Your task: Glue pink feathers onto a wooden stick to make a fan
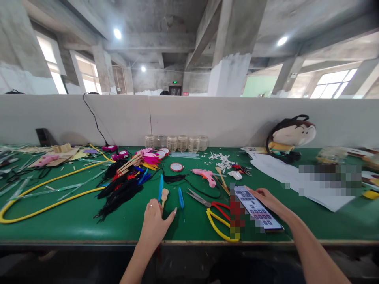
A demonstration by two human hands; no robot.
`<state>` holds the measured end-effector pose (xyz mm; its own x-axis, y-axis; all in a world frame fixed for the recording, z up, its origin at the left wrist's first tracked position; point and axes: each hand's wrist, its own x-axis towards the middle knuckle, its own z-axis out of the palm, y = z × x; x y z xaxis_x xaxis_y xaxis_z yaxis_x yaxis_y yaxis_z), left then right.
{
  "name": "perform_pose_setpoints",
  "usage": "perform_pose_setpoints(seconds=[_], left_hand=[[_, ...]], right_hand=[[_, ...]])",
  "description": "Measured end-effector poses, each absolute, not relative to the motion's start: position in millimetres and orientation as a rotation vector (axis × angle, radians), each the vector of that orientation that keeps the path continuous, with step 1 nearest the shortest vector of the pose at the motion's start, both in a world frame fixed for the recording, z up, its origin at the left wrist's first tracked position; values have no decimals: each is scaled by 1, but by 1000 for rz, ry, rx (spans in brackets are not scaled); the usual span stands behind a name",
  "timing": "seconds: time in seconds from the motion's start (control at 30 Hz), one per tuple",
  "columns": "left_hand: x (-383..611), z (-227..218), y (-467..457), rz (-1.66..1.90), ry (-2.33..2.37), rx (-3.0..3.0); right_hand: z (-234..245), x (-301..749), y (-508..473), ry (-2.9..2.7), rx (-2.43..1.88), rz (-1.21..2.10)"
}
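Observation:
My left hand (155, 219) is near the table's front edge, fingers curled around a wooden stick (165, 194) with a flared end; the thumb stands apart. A blue feather (160, 187) rises beside the stick, its lower end hidden by the fingers. Another blue feather (181, 198) lies just right of the thumb. My right hand (268, 201) grips the upper right edge of a smartphone (256, 209) with a lit screen. Large scissors (204, 202) with red handles lie open between my hands, near a yellow-handled tool (217, 227), partly blurred out.
A pink glue gun (205, 176) with a black cord lies beyond the scissors. Feather bundles (124, 189) and a yellow tube (59, 181) are to the left. Several clear jars (177, 142) stand by the white partition (183, 118). White paper (284, 177) and a doll-shaped bag (290, 138) are right.

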<state>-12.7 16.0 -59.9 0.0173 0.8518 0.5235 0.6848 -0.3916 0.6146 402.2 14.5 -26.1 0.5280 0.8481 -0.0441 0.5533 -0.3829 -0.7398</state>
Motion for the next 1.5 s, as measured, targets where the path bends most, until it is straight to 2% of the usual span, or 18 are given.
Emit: perform_pose_setpoints(seconds=[0.3,0.5,0.7,0.97,1.5], left_hand=[[-8,-69,23,1232,1850,2255],[-8,-62,22,1169,1809,2255],[-15,-56,13,1205,1599,1890],[-24,-52,19,1505,1018,1237],[-27,-52,17,1474,951,1099]], right_hand=[[-29,408,16,-1157,-2077,564],[-30,407,18,-1169,-2088,545],[-30,406,17,-1196,-2108,547],[-29,407,22,-1164,-2185,503],[-39,414,23,-1183,-2185,421]])
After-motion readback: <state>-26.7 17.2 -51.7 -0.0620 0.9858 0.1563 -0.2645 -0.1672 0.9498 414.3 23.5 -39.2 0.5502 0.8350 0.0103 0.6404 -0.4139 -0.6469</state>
